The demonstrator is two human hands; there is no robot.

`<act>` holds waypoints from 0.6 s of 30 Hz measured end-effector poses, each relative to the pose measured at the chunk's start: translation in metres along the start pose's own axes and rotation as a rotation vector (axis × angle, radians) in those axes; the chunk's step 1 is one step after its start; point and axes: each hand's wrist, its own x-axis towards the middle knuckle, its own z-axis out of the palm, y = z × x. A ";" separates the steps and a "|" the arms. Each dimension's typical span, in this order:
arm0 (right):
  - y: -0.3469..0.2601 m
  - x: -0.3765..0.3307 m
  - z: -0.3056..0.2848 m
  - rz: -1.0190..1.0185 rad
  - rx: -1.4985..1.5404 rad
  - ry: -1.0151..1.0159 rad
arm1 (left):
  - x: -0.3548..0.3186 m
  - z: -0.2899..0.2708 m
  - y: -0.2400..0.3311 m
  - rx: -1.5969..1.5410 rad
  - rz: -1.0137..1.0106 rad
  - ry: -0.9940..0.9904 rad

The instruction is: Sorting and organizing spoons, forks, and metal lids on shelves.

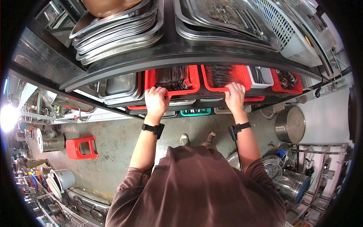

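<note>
My left hand (157, 100) has its fingers curled over the near left corner of a red plastic basket (185, 92). Rows of dark-looking metal cutlery (171, 78), probably spoons, lie inside it. A second red basket (242, 72) sits just to the right, and my right hand (235, 97) grips its near edge. Slim metal cutlery (218, 75) fills that one; its exact kind is hard to make out. Both baskets rest on a shelf below the upper rack, whose front edge overhangs their far ends. My thumbs are mostly hidden.
Stacked metal trays (121, 36) stand on the upper shelf (170, 49), beside a white slotted basket (298, 47). Right of my hands are a white bin (267, 78) and another red basket (289, 90) with utensils. A red stool (81, 147) and a large pot (290, 124) stand on the floor.
</note>
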 end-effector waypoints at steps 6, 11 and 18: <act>0.002 -0.001 0.001 0.025 0.000 -0.029 | -0.001 0.002 -0.003 -0.012 0.006 -0.011; 0.002 -0.001 0.002 0.021 -0.002 -0.024 | -0.001 0.003 -0.003 -0.018 0.009 -0.002; 0.002 -0.001 0.002 0.024 -0.016 -0.027 | -0.001 0.002 -0.003 -0.009 0.004 -0.020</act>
